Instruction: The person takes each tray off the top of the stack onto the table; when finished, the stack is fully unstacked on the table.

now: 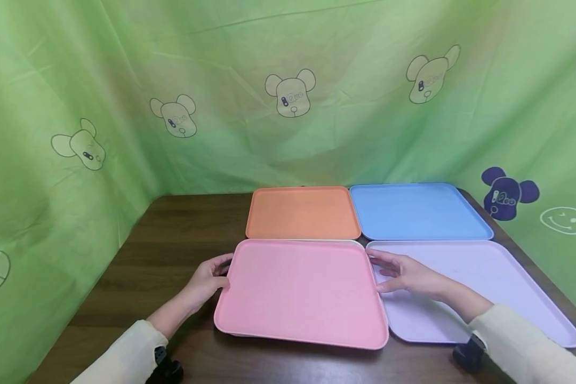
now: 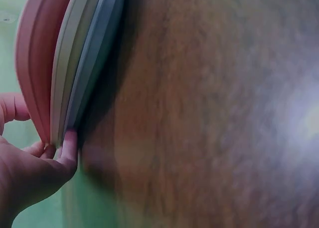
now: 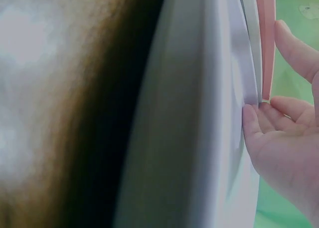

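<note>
A pink tray (image 1: 302, 293) lies slightly askew on top of other trays in the middle of the table. In the left wrist view a cream tray (image 2: 67, 53) and a blue-grey tray (image 2: 97, 53) show beneath it. My left hand (image 1: 206, 282) holds the pink tray's left edge, thumb by the rim, with fingertips against the stacked edges. My right hand (image 1: 408, 276) holds its right edge, the thumb (image 3: 294, 43) against the pink rim and the fingers low at the side. Right of the stack, under that hand, lies a lavender tray (image 1: 480, 288).
Behind the stack, an orange tray (image 1: 302, 213) and a blue tray (image 1: 420, 210) lie side by side at the table's back edge. Dark wooden tabletop (image 1: 173, 240) shows at the left and front. A green curtain (image 1: 230, 144) with bear-head prints hangs around the table.
</note>
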A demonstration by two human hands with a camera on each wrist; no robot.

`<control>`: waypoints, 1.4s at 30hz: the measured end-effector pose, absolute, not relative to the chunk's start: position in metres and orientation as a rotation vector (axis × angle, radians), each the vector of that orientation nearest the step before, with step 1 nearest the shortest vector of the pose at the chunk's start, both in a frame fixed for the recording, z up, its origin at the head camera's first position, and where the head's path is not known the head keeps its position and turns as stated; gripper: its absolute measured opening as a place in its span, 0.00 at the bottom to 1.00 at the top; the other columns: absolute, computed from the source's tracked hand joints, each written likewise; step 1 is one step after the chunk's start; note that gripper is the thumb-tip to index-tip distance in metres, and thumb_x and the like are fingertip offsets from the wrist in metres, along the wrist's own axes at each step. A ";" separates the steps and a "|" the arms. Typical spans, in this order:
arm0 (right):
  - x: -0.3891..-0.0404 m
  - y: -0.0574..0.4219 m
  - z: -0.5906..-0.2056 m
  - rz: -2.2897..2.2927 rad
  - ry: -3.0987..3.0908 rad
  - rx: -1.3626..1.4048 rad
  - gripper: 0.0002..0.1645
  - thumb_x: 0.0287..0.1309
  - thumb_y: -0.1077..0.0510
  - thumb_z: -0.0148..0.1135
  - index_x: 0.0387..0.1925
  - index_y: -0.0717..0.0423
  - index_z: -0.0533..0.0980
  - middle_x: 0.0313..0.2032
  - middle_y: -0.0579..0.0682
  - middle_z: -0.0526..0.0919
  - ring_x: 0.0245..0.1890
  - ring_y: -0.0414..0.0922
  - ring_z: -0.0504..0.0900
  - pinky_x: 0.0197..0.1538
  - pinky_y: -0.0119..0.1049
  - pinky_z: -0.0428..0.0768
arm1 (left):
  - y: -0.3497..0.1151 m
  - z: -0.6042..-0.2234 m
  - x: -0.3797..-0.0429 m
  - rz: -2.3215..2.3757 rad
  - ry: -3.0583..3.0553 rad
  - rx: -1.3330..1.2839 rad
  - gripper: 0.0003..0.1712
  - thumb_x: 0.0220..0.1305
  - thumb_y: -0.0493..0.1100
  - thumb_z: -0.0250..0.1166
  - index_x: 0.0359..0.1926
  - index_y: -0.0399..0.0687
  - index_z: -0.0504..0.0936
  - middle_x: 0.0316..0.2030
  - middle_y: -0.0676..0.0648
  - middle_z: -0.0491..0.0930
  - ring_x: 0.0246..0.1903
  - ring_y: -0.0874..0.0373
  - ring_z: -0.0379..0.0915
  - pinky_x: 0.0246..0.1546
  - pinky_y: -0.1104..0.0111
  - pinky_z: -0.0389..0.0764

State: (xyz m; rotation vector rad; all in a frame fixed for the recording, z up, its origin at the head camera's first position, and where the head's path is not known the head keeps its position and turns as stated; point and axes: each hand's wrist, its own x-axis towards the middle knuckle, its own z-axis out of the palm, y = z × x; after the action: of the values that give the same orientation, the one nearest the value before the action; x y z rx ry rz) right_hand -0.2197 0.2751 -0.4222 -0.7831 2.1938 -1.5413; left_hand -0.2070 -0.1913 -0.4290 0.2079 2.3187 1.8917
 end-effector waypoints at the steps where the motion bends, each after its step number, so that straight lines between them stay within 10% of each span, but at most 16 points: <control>1: -0.220 0.275 -0.422 -1.532 2.200 -0.784 0.52 0.52 0.66 0.70 0.69 0.79 0.48 0.68 0.77 0.50 0.68 0.60 0.54 0.60 0.23 0.63 | -0.192 -0.429 -0.207 1.888 2.320 0.214 0.40 0.42 0.21 0.57 0.63 0.23 0.66 0.59 0.29 0.71 0.59 0.39 0.67 0.38 0.73 0.76; 9: -0.221 0.276 -0.424 -1.444 2.263 -0.793 0.57 0.48 0.62 0.73 0.70 0.78 0.48 0.68 0.76 0.51 0.67 0.70 0.51 0.60 0.23 0.64 | -0.198 -0.426 -0.208 1.842 2.295 0.204 0.38 0.46 0.24 0.59 0.64 0.24 0.66 0.60 0.29 0.70 0.60 0.39 0.67 0.42 0.70 0.77; 19: -0.220 0.276 -0.423 -1.419 2.296 -0.857 0.57 0.49 0.62 0.73 0.69 0.79 0.48 0.67 0.77 0.50 0.66 0.69 0.53 0.60 0.23 0.65 | -0.207 -0.419 -0.204 1.701 2.335 0.175 0.29 0.53 0.30 0.63 0.57 0.21 0.73 0.46 0.34 0.80 0.33 0.53 0.81 0.34 0.61 0.83; 42: -0.220 0.274 -0.424 -1.360 2.368 -0.797 0.59 0.45 0.58 0.76 0.70 0.76 0.51 0.69 0.73 0.51 0.68 0.68 0.51 0.59 0.23 0.64 | -0.208 -0.414 -0.200 1.717 2.293 0.082 0.29 0.64 0.35 0.55 0.65 0.27 0.67 0.49 0.34 0.78 0.34 0.52 0.80 0.31 0.57 0.83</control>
State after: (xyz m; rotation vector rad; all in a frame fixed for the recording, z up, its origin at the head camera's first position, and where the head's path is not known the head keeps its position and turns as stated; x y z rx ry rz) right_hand -0.2201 0.2737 -0.4241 -0.7967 2.3679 -1.3597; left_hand -0.1998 -0.2081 -0.4144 0.0822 2.2930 1.7168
